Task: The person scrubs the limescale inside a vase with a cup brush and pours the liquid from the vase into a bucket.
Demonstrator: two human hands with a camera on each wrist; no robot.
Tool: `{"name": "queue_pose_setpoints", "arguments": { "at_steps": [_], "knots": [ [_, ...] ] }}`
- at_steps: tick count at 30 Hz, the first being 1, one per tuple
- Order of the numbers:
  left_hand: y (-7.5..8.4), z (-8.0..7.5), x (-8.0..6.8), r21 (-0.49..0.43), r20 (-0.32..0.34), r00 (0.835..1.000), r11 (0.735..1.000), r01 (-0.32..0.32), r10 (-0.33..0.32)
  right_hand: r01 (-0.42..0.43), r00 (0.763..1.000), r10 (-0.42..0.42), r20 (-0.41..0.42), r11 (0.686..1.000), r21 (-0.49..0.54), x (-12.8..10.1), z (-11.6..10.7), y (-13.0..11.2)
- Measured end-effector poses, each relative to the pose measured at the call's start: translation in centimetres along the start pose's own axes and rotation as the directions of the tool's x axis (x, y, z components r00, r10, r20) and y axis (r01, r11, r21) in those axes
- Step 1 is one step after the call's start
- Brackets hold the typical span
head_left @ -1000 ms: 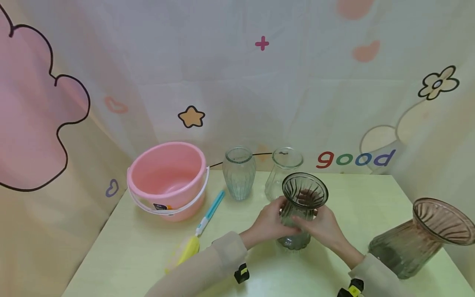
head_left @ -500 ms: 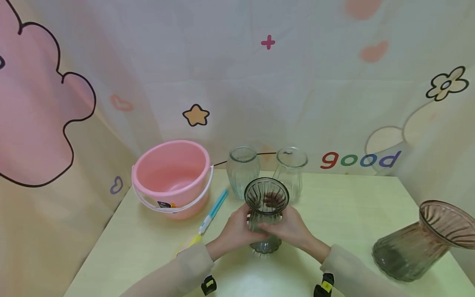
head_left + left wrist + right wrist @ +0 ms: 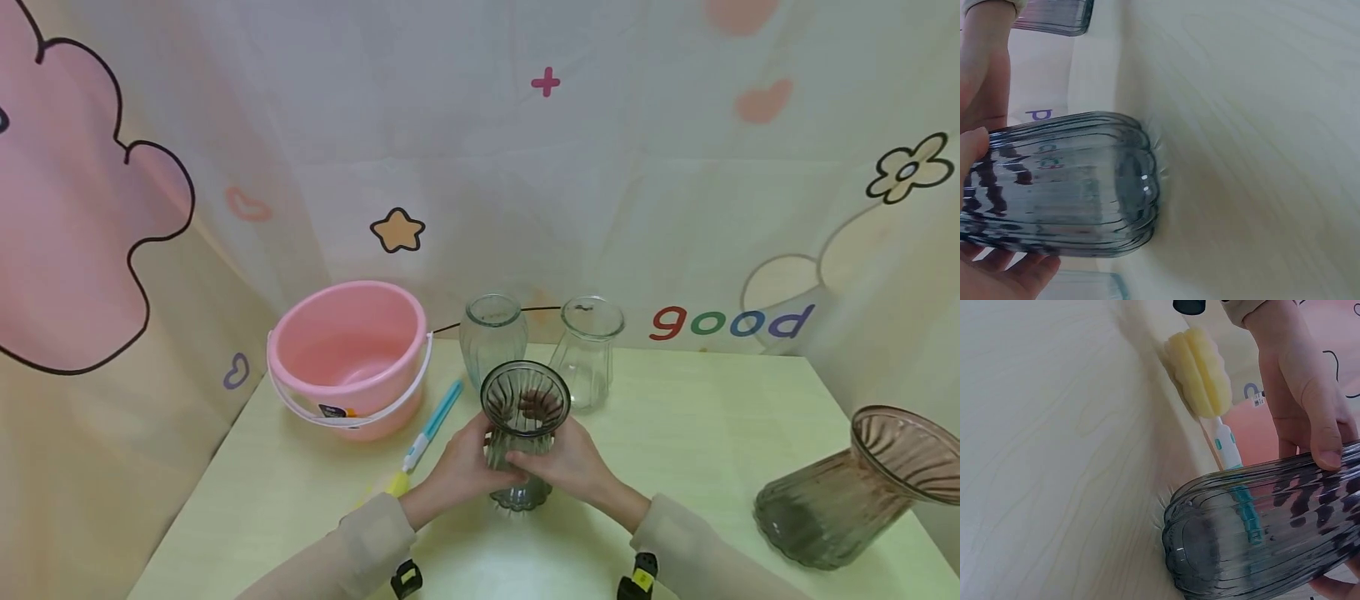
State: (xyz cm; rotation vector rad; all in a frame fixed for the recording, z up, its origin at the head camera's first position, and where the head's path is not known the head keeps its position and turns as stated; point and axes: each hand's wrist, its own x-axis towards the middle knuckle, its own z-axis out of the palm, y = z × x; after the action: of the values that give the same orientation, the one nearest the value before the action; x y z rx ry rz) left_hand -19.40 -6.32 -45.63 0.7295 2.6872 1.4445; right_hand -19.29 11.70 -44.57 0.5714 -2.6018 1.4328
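Both hands hold a grey ribbed glass vase (image 3: 522, 495) with a flared rim. My left hand (image 3: 467, 467) grips its left side and my right hand (image 3: 576, 464) its right, thumbs at the front. The vase stands upright, mouth up; whether its base (image 3: 1138, 181) touches the table or hovers just above, I cannot tell. Fingers behind it show blurred through the glass. Directly behind are two clear glass vases, one rounded (image 3: 493, 337) and one with a narrower neck (image 3: 588, 367). The first is partly hidden by the held vase.
A pink bucket (image 3: 347, 389) with a white handle stands at the back left. Beside it lies a blue-and-white bottle brush (image 3: 437, 421) with a yellow sponge head (image 3: 1200, 372). A larger brownish ribbed vase (image 3: 821, 504) is at the right. A printed curtain (image 3: 480, 167) hangs behind the table.
Both hands have moved left with the grey vase, from before the narrower-necked clear vase to before the rounded one. The grip looks the same. The head view has shifted slightly.
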Motion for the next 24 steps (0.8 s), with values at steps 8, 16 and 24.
{"name": "queue_pose_setpoints", "arguments": {
  "at_steps": [8,16,24],
  "knots": [
    [-0.2,-1.6,0.1,0.142,0.157,0.985,0.989,0.046,-0.069,-0.009,1.000,0.009,-0.005,1.000,-0.016,-0.2,0.3,0.3],
    [-1.0,-3.6,1.9,0.392,0.140,0.965,0.908,0.151,-0.221,-0.021,0.999,0.021,-0.026,1.000,-0.023,-0.2,0.5,0.3],
    [-2.9,-4.3,5.7,0.616,-0.024,0.934,0.731,0.295,-0.357,0.002,0.999,-0.003,-0.033,1.000,-0.028,-0.1,0.6,0.4]
  ]
}}
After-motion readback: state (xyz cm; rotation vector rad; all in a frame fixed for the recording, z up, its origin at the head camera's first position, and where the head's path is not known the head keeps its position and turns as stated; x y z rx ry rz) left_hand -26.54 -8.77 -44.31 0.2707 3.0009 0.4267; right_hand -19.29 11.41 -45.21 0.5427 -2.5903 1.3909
